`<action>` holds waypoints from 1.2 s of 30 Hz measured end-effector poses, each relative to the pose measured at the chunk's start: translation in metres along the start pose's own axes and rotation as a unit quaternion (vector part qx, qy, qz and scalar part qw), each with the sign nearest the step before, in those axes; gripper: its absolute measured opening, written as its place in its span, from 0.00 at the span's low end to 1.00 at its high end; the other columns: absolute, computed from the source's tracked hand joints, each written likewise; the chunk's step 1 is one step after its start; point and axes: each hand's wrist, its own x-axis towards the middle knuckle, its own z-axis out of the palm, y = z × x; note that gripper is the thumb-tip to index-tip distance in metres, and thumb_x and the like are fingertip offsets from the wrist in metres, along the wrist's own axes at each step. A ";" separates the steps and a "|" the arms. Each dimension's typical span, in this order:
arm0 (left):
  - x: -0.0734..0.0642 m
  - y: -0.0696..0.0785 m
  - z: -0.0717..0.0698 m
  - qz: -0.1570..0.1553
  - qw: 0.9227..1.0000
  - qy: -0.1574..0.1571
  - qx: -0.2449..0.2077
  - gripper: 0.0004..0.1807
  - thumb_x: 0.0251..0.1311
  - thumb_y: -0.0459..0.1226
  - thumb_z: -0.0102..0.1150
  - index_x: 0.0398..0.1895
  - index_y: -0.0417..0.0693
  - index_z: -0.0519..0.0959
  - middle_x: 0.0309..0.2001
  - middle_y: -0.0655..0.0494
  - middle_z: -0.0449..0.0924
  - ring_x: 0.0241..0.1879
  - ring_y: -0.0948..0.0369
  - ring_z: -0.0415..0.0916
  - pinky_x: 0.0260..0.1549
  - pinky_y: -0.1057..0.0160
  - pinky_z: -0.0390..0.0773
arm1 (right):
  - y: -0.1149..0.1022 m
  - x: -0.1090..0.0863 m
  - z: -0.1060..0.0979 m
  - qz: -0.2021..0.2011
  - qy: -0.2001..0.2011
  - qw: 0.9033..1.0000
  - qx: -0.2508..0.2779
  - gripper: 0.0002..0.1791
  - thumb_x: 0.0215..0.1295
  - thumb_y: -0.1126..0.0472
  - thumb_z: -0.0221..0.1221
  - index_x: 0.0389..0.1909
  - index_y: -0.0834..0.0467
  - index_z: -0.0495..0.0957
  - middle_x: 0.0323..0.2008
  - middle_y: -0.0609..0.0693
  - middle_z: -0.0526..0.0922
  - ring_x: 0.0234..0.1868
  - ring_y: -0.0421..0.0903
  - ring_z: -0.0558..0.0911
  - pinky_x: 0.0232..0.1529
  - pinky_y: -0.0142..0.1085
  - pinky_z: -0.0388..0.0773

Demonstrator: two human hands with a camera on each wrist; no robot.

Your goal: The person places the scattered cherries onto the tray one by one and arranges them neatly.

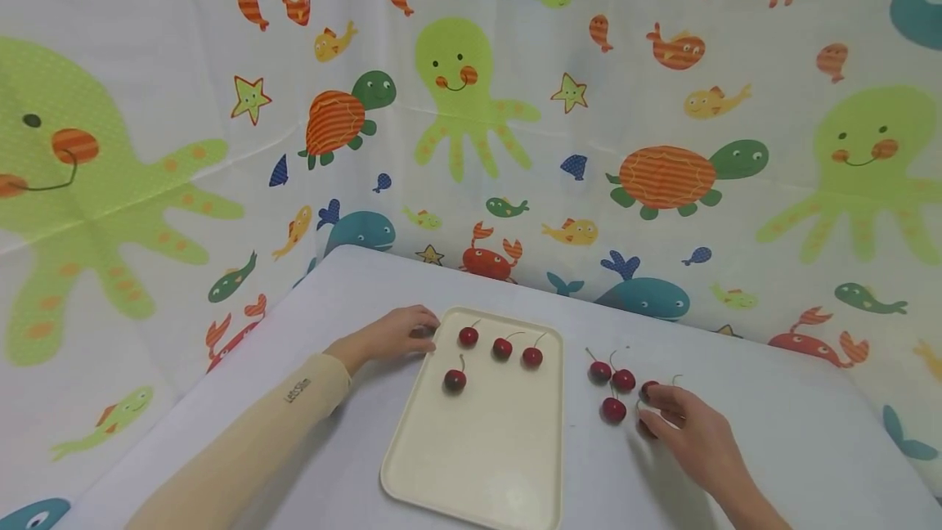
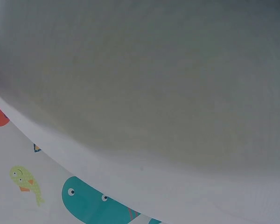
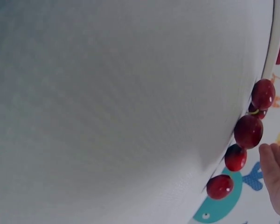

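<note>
My left hand [image 1: 401,334] rests at the left rim of a cream tray [image 1: 486,464], thumb and fingers right at its upper left edge. Several dark red cherries [image 1: 455,381] with stems lie in the upper part of this tray. To its right, more cherries [image 1: 614,409] form a loose group on the white table. My right hand [image 1: 695,432] reaches over the right side of that group, its thumb and fingers apart. One cherry [image 1: 649,389] shows at its fingertips; another is partly hidden beneath the thumb. In the right wrist view, a cherry [image 3: 248,132] appears beside the fingertips.
The white table [image 1: 795,440] ends at the back against a curtain [image 1: 515,203] printed with sea animals. That curtain also runs along the left side. Mostly tabletop fills the left wrist view.
</note>
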 end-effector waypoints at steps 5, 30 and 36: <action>0.001 0.001 -0.001 0.000 1.000 0.002 0.001 0.22 0.54 0.43 0.63 0.53 0.46 0.76 0.53 0.53 0.74 0.54 0.56 0.72 0.56 0.56 0.73 | 0.004 0.002 -0.002 -0.005 -0.004 1.000 -0.014 0.27 0.56 0.51 0.63 0.53 0.61 0.72 0.48 0.60 0.79 0.52 0.59 0.77 0.48 0.48 0.79; 0.001 -0.003 0.001 -0.009 1.000 -0.002 0.001 0.23 0.54 0.44 0.63 0.53 0.48 0.76 0.53 0.55 0.74 0.55 0.57 0.71 0.56 0.57 0.73 | 0.015 0.009 0.000 0.019 -0.068 0.996 -0.047 0.30 0.49 0.52 0.67 0.52 0.61 0.74 0.41 0.58 0.81 0.40 0.50 0.77 0.42 0.47 0.81; 0.000 -0.002 0.000 -0.011 1.000 -0.003 -0.005 0.22 0.53 0.43 0.63 0.52 0.48 0.76 0.53 0.55 0.74 0.54 0.58 0.71 0.55 0.57 0.74 | 0.017 0.008 0.001 0.024 -0.073 0.996 -0.042 0.29 0.49 0.55 0.68 0.52 0.61 0.74 0.43 0.58 0.81 0.40 0.49 0.78 0.43 0.46 0.81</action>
